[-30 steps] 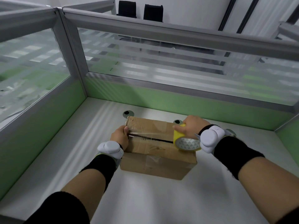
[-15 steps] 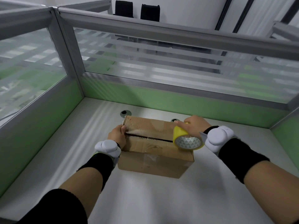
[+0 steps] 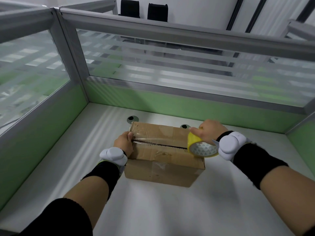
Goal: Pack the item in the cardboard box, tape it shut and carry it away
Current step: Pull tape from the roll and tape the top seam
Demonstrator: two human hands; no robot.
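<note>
A brown cardboard box [image 3: 163, 160] sits on the white desk [image 3: 170, 210] with its top flaps folded down and a dark seam between them. My left hand [image 3: 123, 143] pinches the free end of a clear tape strip against the box's left top edge. My right hand [image 3: 209, 132] grips a yellow tape roll [image 3: 202, 147] at the box's right top edge. The clear strip is stretched from hand to hand just over the seam. What is inside the box is hidden.
Green and frosted-glass partitions [image 3: 170, 106] wall the desk at the back, left and right. Two round cable holes [image 3: 132, 119] lie in the desk behind the box. Two dark chair backs [image 3: 144, 10] show beyond the partition.
My right hand has pulled the tape roll a little farther right along the seam, lengthening the strip. My left hand stays pinned on the tape end. The view shifted slightly.
</note>
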